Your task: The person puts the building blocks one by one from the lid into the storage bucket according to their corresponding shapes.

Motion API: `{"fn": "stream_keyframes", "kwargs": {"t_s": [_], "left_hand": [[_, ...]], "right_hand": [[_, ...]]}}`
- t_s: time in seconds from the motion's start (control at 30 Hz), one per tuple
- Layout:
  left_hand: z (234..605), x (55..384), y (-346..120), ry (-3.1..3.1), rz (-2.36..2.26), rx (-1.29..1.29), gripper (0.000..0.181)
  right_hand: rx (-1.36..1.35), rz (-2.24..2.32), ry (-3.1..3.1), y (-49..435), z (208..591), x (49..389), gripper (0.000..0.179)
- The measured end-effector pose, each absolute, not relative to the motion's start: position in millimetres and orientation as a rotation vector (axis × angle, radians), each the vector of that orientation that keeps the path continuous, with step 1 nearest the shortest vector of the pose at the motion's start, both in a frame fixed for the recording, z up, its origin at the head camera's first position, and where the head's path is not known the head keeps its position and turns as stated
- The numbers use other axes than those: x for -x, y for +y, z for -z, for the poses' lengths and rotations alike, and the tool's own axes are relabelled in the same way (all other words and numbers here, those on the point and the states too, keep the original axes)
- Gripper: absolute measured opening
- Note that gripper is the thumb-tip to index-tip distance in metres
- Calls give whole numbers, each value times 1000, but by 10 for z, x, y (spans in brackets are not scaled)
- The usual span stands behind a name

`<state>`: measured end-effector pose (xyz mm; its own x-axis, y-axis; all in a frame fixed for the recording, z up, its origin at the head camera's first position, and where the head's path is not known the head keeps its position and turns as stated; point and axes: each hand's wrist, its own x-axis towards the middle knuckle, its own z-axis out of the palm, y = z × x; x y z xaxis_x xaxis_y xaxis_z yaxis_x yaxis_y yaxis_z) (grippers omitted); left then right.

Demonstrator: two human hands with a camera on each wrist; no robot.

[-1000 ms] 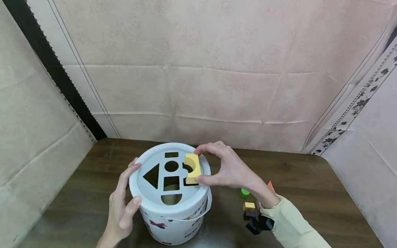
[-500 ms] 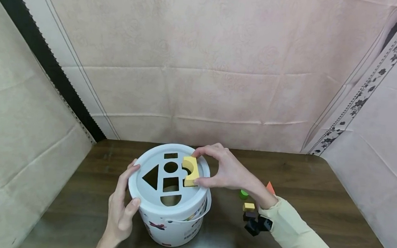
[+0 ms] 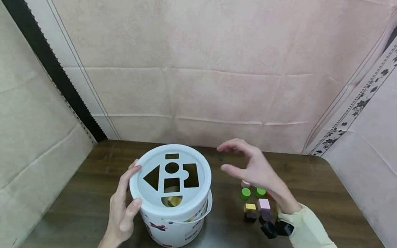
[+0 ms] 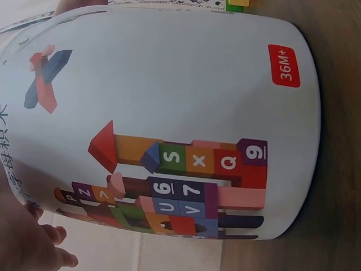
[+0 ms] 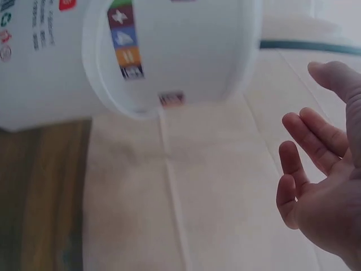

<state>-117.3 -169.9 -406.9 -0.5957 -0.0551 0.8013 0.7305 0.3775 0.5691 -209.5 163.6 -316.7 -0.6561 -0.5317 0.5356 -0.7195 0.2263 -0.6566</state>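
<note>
One shape-sorter bucket (image 3: 175, 230): left hand (image 3: 123, 207) gripped it, nine o'clock; right hand (image 3: 250, 168), two o'clock, spread empty; dipping could have scattered toy blocks (image 3: 263, 204)

What my hands and the edges keep from sight
Through the lid (image 3: 145, 195) I see only part of a yellow block (image 3: 174, 201); the rest is hidden inside the bucket (image 3: 173, 230). My right hand (image 3: 256, 164) partly covers a pink piece (image 3: 245, 184), and my right forearm (image 3: 284, 197) leaves just a sliver of a red piece (image 3: 268, 194), its shape unclear. The head view's bottom edge cuts off my left forearm (image 3: 106, 245) and right sleeve (image 3: 318, 240). In the left wrist view, the top edge crops a green block (image 4: 233, 8). In the right wrist view, the bucket is blurred and cropped, its fine print (image 5: 42, 34) unreadable, and the right edge trims my hand.
</note>
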Motion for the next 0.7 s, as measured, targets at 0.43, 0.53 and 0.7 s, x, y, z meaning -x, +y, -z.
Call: {"fn": "stream_keyframes", "kwargs": {"t_s": [0.43, 0.53, 0.7], "left_hand": [[4083, 1204, -1694, -1834, 1301, 613, 60], [4081, 1210, -1697, -1832, 1299, 616, 60], [4084, 1196, -1701, -1849, 1308, 598, 59]], "right_hand": [[-968, -1336, -2292, 2561, 3315, 1910, 42], [-951, -1308, -2307, 2675, 3388, 1874, 42], [-922, -1307, -2334, 2821, 3520, 1822, 41]]}}
